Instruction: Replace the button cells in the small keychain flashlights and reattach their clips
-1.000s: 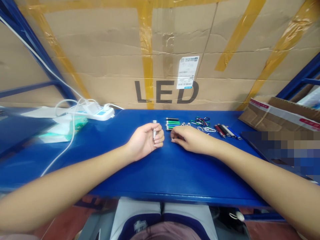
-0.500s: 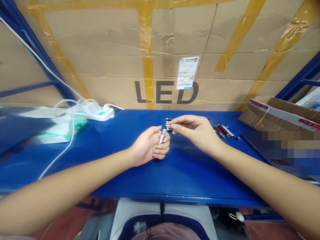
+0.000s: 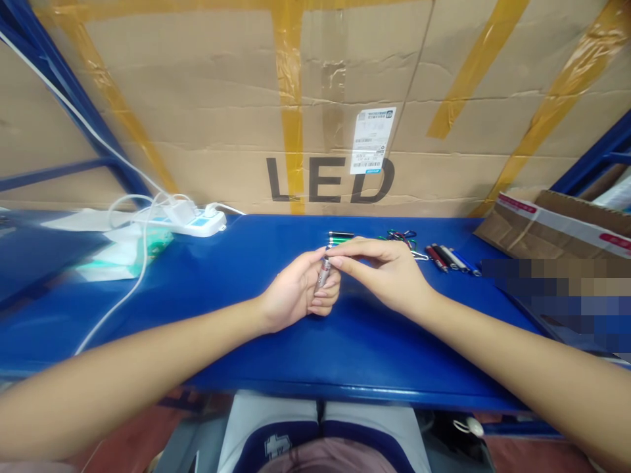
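My left hand is wrapped round a small silver metal tube that looks like a penlight, holding it tilted with its upper end above the fingers. My right hand reaches in from the right, thumb and forefinger pinched at that upper end. Whether a small part sits between those fingertips is hidden. Just behind the hands lie a black tube and a green tube, partly covered by my right hand. Several coloured carabiner clips rest beyond my right knuckles.
Right of the hands, several red, black, silver and blue tubes lie side by side on the blue table. An open cardboard box stands at the right. A white power strip with cables and a tissue pack are at the left. A large carton closes the back.
My right hand has moved slightly left and down, bringing its pinched fingertips to the penlight's upper end. The left hand has shifted slightly right, still gripping the penlight. More clips show behind.
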`<state>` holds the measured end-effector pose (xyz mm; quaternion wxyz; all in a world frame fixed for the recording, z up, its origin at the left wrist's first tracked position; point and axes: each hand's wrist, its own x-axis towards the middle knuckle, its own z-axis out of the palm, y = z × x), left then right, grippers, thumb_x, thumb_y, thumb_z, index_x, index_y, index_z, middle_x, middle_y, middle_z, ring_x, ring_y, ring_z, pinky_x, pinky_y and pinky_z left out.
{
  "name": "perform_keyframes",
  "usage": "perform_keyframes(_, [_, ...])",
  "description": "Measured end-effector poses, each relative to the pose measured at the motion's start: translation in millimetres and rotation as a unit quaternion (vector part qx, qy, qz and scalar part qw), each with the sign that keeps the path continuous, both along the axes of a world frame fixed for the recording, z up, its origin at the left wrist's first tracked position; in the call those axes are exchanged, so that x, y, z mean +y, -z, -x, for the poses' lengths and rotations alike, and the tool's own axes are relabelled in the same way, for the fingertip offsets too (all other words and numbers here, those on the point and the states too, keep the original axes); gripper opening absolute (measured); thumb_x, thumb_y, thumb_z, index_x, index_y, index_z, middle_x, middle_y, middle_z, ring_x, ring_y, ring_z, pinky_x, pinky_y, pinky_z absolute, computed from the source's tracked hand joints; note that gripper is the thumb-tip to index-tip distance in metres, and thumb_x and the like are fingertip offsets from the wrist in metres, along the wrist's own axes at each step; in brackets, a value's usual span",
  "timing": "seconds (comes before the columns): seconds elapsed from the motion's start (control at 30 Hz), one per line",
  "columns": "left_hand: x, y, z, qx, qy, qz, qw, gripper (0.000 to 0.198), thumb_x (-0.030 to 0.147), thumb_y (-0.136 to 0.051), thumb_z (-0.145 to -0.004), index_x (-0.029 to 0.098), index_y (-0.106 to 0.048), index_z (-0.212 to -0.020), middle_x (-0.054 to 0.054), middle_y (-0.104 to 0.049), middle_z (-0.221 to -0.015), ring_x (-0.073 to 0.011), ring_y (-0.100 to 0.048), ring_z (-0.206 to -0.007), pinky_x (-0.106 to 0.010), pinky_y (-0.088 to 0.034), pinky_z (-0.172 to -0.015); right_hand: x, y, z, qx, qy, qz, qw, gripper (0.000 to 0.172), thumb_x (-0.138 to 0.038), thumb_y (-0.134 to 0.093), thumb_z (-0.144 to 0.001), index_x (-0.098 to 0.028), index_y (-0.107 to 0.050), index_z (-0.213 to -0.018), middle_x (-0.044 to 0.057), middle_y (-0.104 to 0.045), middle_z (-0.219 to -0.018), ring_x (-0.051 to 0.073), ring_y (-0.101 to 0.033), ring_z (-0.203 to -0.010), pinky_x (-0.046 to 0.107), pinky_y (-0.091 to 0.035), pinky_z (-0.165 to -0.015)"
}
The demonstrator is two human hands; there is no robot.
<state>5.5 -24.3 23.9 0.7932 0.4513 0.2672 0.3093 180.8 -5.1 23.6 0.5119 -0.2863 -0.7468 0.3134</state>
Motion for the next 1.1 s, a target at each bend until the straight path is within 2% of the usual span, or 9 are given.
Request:
perform_keyframes(0.17, [0.4,2.9,0.4,-0.009,-0.022,-0.013,1.000,0.055,0.052,-0.022,-0.100,0.018,-0.039,-0.061,0.001,-0.032,-0.055,-0.0111,-0.028,-0.049,-0.020,-0.029,-0.047,-3.1,3.9,2.6,-0.032,-0.002,-0.028,0.999,0.014,-0.034,-0.072,-0.086,-0.027,-0.081,-0.093,0.004,-0.079,-0.103,0.024,-0.072,-0.101,0.044,-0.057,-0.097])
perform_keyframes(0.3, [1.1,3.3,1.6,-0.016,-0.050,-0.082,0.995,0.054,0.049,-0.027,-0.101,0.018,-0.042,-0.060,0.001,-0.031,-0.056,-0.0120,-0.028,-0.051,-0.021,-0.030,-0.048,-0.4,6.9,1.0,-0.014,-0.030,0.008,0.999,0.029,-0.036,-0.061,-0.094,-0.028,-0.072,-0.120,0.005,-0.074,-0.119,0.022,-0.068,-0.113,0.041,-0.054,-0.102])
perform_keyframes(0.4, [0.4,2.5,2.9,-0.004,-0.063,-0.145,0.987,0.051,0.045,-0.030,-0.100,0.018,-0.041,-0.058,0.001,-0.030,-0.057,-0.0121,-0.027,-0.051,-0.022,-0.029,-0.049,8.5,11.4,-3.4,-0.072,-0.009,-0.013,0.997,0.036,-0.031,-0.051,-0.099,-0.027,-0.062,-0.133,0.007,-0.070,-0.126,0.021,-0.064,-0.119,0.043,-0.050,-0.105])
perform_keyframes(0.47, [-0.2,2.7,3.9,0.011,-0.066,-0.181,0.981,0.051,0.043,-0.031,-0.100,0.018,-0.040,-0.056,0.000,-0.031,-0.057,-0.0126,-0.027,-0.052,-0.024,-0.029,-0.050,14.6,15.4,-6.6,-0.171,0.009,-0.075,0.982,0.039,-0.027,-0.050,-0.098,-0.023,-0.058,-0.136,0.011,-0.065,-0.133,0.025,-0.058,-0.126,0.048,-0.045,-0.109])
perform_keyframes(0.57, [-1.0,4.0,5.4,0.032,-0.068,-0.233,0.970,0.049,0.040,-0.032,-0.099,0.018,-0.039,-0.055,-0.001,-0.032,-0.058,-0.0138,-0.028,-0.054,-0.027,-0.029,-0.053,18.9,20.1,-9.6,-0.322,-0.005,-0.132,0.937,0.040,-0.026,-0.051,-0.097,-0.022,-0.057,-0.137,0.013,-0.057,-0.145,0.031,-0.046,-0.137,0.059,-0.034,-0.114])
perform_keyframes(0.63, [-1.8,4.5,6.3,0.050,-0.072,-0.264,0.961,0.047,0.037,-0.033,-0.098,0.019,-0.039,-0.055,-0.001,-0.033,-0.059,-0.0145,-0.030,-0.056,-0.028,-0.029,-0.055,18.7,21.2,-10.0,-0.388,-0.030,-0.128,0.912,0.035,-0.029,-0.048,-0.100,-0.027,-0.061,-0.132,0.009,-0.051,-0.152,0.033,-0.038,-0.144,0.065,-0.025,-0.116])
perform_keyframes(0.73, [-3.1,3.9,7.3,0.070,-0.082,-0.293,0.950,0.045,0.034,-0.037,-0.096,0.019,-0.039,-0.053,-0.002,-0.035,-0.057,-0.0149,-0.031,-0.056,-0.029,-0.030,-0.058,17.4,19.7,-9.5,-0.434,-0.062,-0.106,0.893,0.031,-0.032,-0.042,-0.103,-0.031,-0.067,-0.122,0.003,-0.045,-0.157,0.034,-0.031,-0.148,0.073,-0.010,-0.116])
perform_keyframes(0.97, [5.0,-0.3,12.5,0.009,-0.120,-0.246,0.962,0.043,0.036,-0.036,-0.095,0.019,-0.041,-0.056,-0.001,-0.035,-0.059,-0.0136,-0.032,-0.054,-0.026,-0.031,-0.054,15.9,11.9,-12.7,-0.435,-0.066,-0.142,0.887,0.038,-0.026,-0.045,-0.101,-0.033,-0.061,-0.135,0.005,-0.060,-0.143,0.030,-0.046,-0.141,0.072,0.000,-0.116])
perform_keyframes(1.1, [14.6,-2.9,16.7,-0.013,-0.174,-0.199,0.964,0.040,0.040,-0.037,-0.092,0.019,-0.041,-0.058,0.001,-0.032,-0.059,-0.0122,-0.032,-0.052,-0.023,-0.030,-0.049,18.1,9.8,-17.0,-0.431,-0.058,-0.176,0.883,0.031,-0.024,-0.049,-0.099,-0.028,-0.068,-0.124,0.005,-0.071,-0.127,0.026,-0.055,-0.132,0.065,-0.001,-0.119])
